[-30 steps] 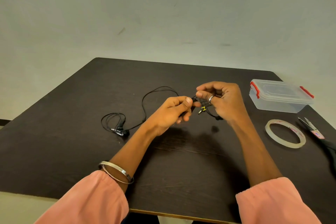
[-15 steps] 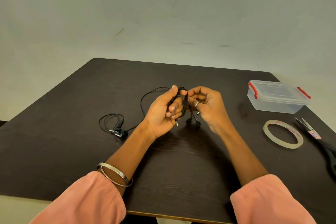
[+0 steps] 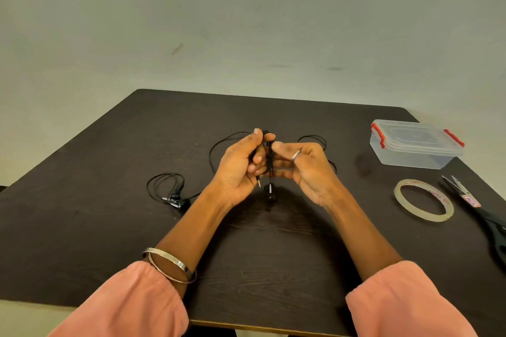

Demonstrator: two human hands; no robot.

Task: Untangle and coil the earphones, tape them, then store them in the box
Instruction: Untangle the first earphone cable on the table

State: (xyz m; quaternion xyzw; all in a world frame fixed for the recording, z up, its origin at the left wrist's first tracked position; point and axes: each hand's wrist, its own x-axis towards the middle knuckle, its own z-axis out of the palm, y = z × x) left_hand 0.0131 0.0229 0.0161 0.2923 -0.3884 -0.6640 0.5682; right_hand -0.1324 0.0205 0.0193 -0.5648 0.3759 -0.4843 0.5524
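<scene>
My left hand (image 3: 241, 167) and my right hand (image 3: 304, 169) meet above the middle of the dark table (image 3: 109, 227), both holding a bunched loop of black earphones (image 3: 269, 161) between them. A gold plug and an earbud hang below the bundle. The cable runs out behind both hands, looping past my right hand and off to the left. A second bunch of black earphones (image 3: 169, 189) lies on the table to the left. The clear plastic box (image 3: 414, 143) with red clips stands closed at the far right. A tape roll (image 3: 423, 200) lies flat in front of it.
Black-handled scissors (image 3: 482, 213) lie at the right edge of the table, beside the tape roll. A bangle sits on my left wrist and a ring on my right hand. A pale wall rises behind the table.
Both hands have turned so the cable bundle hangs upright between them, and my right hand has shifted slightly right. A loop of cable now shows behind my right hand.
</scene>
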